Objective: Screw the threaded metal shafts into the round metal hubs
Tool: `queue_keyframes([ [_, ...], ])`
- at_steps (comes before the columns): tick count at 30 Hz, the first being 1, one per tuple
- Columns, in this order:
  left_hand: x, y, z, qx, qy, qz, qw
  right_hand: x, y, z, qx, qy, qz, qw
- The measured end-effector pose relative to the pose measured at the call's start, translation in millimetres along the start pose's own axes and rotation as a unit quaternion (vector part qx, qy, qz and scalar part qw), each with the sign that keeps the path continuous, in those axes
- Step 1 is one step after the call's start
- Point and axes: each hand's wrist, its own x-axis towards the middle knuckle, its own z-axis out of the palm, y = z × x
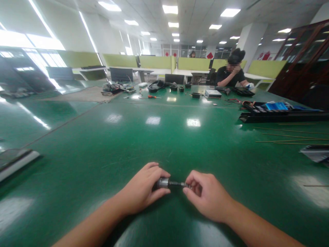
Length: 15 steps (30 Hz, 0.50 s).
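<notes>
Low in the head view, a small motor-like metal cylinder (163, 182) lies level just above or on the green table (144, 137). Its thin shaft (177, 184) points to the right. My left hand (144, 187) is closed around the cylinder, thumb below and fingers above, hiding its rear end. At the shaft's far end, my right hand (205, 193) pinches a small metal piece (187, 185) between thumb and forefinger. Whether that piece is separate from the shaft I cannot tell.
Thin rods (290, 140) and a black tray with blue packets (276, 106) lie at the right. A flat, pale-edged object (17, 163) sits at the left. Farther back are an orange screwdriver (154, 97), small black boxes (196, 95) and a seated person (227, 75).
</notes>
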Motion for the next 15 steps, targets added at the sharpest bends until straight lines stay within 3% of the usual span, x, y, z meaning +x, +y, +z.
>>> queue_keyframes([
  [15, -1.9, -3.9, -4.2, 0.006, 0.013, -0.037, 0.999, -0.7, -2.7, -1.6, -0.016, 0.006, -0.003, 1.0],
])
